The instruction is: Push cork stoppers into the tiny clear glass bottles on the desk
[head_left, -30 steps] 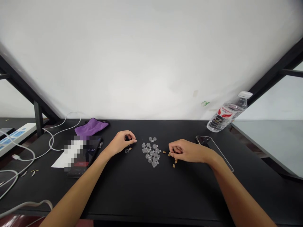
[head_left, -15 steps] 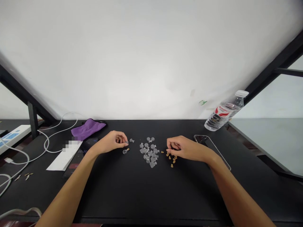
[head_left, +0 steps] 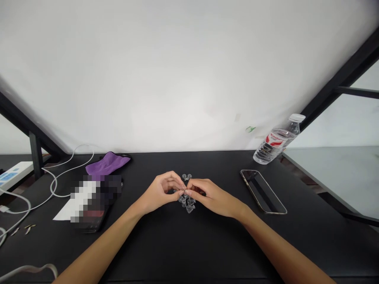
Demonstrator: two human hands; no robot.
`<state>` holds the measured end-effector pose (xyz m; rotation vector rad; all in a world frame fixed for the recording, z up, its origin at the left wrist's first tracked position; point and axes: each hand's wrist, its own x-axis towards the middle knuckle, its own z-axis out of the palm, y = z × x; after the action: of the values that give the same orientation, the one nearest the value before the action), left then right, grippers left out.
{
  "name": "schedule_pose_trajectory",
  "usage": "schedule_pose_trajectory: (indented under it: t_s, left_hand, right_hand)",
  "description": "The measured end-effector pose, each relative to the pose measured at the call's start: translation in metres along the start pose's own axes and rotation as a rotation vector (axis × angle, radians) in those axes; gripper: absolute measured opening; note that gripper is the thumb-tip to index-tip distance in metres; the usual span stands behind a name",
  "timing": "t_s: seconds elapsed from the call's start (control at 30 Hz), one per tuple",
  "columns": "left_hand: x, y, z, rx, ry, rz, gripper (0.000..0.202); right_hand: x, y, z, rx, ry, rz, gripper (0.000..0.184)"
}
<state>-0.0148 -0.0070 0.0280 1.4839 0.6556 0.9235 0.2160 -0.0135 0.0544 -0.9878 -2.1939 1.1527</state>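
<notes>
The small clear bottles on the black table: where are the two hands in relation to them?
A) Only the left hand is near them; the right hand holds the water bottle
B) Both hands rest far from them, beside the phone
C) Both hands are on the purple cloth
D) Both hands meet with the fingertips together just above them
D. The left hand and the right hand meet at the fingertips directly above the pile of small clear bottles.

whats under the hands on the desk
Under the left hand and right hand lies a pile of small clear bottles. Some show above and below the hands; the part beneath them is covered and cannot be seen.
</notes>
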Motion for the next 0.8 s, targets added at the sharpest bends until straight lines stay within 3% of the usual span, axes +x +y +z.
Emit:
schedule_pose_trajectory:
  t_s: [0.37,0.5,0.8]
  left_hand:
    - [0.0005,0.001,0.0099,0.133,0.166,0.141,0.02]
    - [-0.0002,0.004,0.0094,0.157,0.138,0.158,0.016]
    - [0.0003,-0.0011,0.0103,0.132,0.113,0.151,0.016]
  right_hand:
    - [0.0038,0.0079,0.0006,0.197,0.025,0.032,0.042]
    - [0.0043,0.0096,0.0019,0.221,0.025,0.002,0.04]
    - [0.0014,0.0026,-0.0066,0.022,0.024,-0.029,0.037]
